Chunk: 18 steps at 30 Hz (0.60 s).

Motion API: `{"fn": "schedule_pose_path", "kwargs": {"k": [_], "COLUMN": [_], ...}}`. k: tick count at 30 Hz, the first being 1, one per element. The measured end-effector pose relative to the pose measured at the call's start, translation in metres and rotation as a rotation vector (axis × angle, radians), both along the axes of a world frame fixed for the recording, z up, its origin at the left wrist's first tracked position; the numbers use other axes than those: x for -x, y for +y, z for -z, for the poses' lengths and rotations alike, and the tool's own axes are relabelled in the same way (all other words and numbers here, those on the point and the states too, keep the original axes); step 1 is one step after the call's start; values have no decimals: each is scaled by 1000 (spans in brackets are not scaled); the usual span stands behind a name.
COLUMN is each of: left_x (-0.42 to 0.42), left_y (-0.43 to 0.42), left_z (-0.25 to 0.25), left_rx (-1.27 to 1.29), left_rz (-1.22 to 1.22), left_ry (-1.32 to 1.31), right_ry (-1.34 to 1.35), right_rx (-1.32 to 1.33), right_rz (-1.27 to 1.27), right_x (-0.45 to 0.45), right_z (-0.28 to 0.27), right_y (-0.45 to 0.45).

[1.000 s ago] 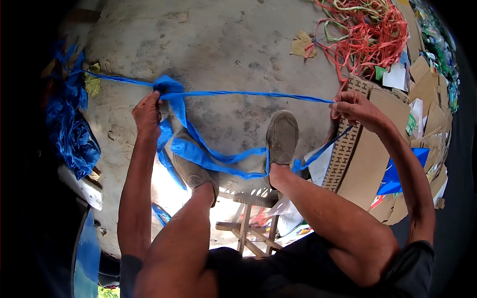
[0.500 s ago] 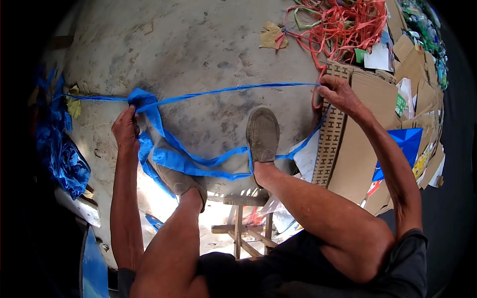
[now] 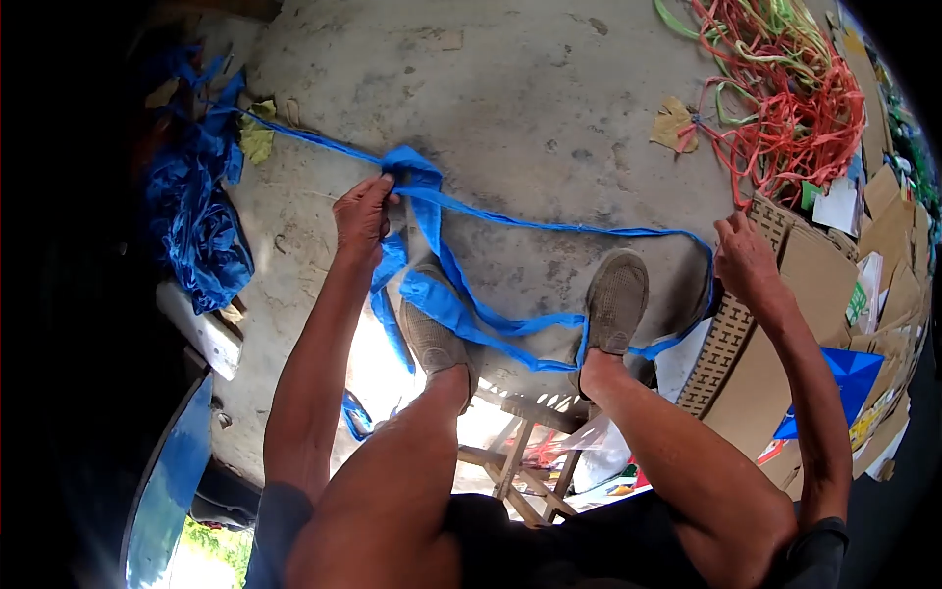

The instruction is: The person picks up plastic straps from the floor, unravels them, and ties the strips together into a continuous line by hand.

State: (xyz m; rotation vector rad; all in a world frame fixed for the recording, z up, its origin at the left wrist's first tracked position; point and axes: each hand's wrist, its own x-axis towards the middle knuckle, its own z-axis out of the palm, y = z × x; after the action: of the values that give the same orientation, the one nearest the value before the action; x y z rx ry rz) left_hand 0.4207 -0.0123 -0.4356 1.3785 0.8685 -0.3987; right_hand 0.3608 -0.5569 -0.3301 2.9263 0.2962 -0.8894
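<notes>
A long blue strip of thin material (image 3: 530, 222) runs across the concrete floor. My left hand (image 3: 363, 216) is closed on it, pinching it beside a folded, knot-like part. From there one end stretches to a crumpled blue heap (image 3: 201, 231); other lengths drape over and around my shoes. At the right, my right hand (image 3: 751, 260) has its fingers curled closed near the cardboard's edge. Beside those fingers the blue strip bends downward, and a red strand meets them from above. What they pinch, if anything, is hidden.
A tangle of red and green strips (image 3: 785, 108) lies at the upper right. Flattened cardboard (image 3: 810, 294) is stacked along the right, with a blue packet (image 3: 834, 393) on it. A wooden stool (image 3: 525, 456) stands below my legs. Dry leaves (image 3: 674, 125) lie on the floor.
The view has shifted, so the scene sits farther right and mostly lower. The blue strip, earlier taut to my right hand, now hangs slacker and bends beside it. My left hand keeps its pinch.
</notes>
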Motion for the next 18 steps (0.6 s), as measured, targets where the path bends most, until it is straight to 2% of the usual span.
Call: {"fn": "schedule_pose_path", "kwargs": {"k": [4, 5, 9, 11, 13, 16, 18], "left_x": [-1, -1, -3, -5, -5, -6, -5], "left_y": [0, 1, 5, 2, 4, 5, 7], "left_z": [-7, -10, -18, -28, -30, -31, -30], "left_rx": [36, 56, 140, 166, 181, 212, 254], "left_rz": [19, 20, 42, 50, 65, 93, 109], "left_ry": [10, 13, 13, 12, 20, 19, 31], "right_ry": [3, -9, -57, -52, -40, -180, -61], "right_rx": [-503, -572, -877, -965, -985, -906, -877], "right_rz": [103, 60, 4, 131, 154, 107, 104], "right_x": [-44, -54, -81, -91, -105, -114, -120], "right_z": [0, 0, 47, 67, 73, 86, 90], "right_y": [79, 106, 203, 252, 295, 340, 354]}}
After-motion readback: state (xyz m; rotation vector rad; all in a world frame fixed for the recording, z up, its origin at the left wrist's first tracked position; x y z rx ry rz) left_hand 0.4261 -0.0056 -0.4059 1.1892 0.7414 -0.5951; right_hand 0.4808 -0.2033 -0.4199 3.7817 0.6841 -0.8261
